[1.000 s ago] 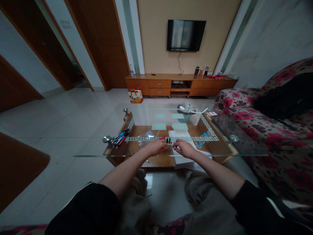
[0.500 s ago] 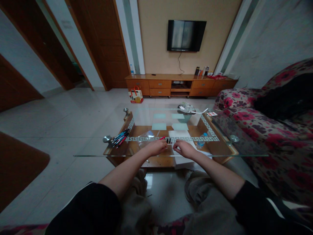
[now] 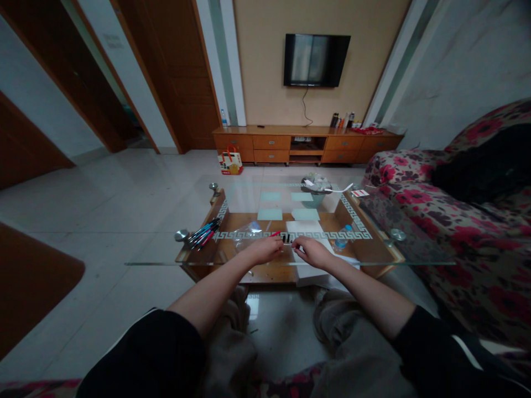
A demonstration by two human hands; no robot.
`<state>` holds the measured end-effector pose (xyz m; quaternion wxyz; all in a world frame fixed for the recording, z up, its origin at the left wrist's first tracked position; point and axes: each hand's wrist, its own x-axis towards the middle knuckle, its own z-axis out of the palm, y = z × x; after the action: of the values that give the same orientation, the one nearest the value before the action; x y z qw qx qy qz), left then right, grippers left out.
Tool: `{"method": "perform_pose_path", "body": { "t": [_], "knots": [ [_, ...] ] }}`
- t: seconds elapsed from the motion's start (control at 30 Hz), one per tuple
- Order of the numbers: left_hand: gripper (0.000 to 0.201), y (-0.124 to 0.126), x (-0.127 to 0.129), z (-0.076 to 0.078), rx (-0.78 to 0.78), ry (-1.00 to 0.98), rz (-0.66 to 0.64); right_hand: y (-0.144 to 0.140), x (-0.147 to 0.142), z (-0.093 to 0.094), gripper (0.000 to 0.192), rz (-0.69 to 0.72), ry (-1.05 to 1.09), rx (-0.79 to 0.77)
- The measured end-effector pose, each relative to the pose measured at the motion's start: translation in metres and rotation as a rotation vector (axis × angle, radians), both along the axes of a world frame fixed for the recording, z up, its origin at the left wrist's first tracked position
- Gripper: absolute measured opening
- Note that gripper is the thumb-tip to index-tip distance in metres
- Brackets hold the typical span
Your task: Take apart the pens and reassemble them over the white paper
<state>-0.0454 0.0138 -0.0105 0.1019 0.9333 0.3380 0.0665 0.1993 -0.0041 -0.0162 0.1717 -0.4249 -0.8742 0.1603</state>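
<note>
Left hand (image 3: 267,250) and right hand (image 3: 312,252) half-curl, hold unclear; a nudge could scatter the black pieces (image 3: 288,239) at the right's ten o'clock.

Red piece (image 3: 275,234): slim, bright red, short as far as it shows; slanted, its right end a little higher; just beyond the left hand (image 3: 267,250); whether the fingers grip it cannot be told.
Black pieces (image 3: 286,239): small, dark, at least two, side by side with a narrow gap; too small to tell more.
Place of both: above or on the glass (image 3: 157,264), near its front edge; contact unclear.
Black pieces' neighbours: left hand on one side, curled right hand (image 3: 312,252) on the other; any grip hidden.
</note>
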Motion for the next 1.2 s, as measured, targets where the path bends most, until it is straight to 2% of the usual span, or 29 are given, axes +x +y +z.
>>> {"method": "perform_pose_path", "body": {
  "t": [0.3, 0.57, 0.8, 0.97, 1.2],
  "knots": [
    [0.012, -0.0043, 0.0005, 0.0062, -0.008, -0.039, -0.013, -0.0022, -0.0001, 0.0021, 0.026, 0.014, -0.011, 0.021],
    [0.013, -0.0048, 0.0006, 0.0092, -0.007, -0.036, -0.051, -0.0022, 0.0001, 0.0011, 0.024, 0.043, -0.015, 0.04],
    [0.009, -0.0013, 0.0006, 0.0046, 0.003, -0.026, -0.068, -0.0017, -0.0008, 0.0011, 0.023, 0.04, 0.015, 0.03],
    [0.01, 0.0004, 0.0007, 0.0005, 0.006, -0.038, -0.043, -0.0019, -0.0007, 0.0014, 0.019, 0.03, 0.043, 0.03],
    [0.009, -0.002, 0.0025, 0.0036, -0.018, -0.097, -0.017, -0.0037, -0.0032, 0.0073, 0.01, 0.017, 0.119, 0.04]
  ]
}}
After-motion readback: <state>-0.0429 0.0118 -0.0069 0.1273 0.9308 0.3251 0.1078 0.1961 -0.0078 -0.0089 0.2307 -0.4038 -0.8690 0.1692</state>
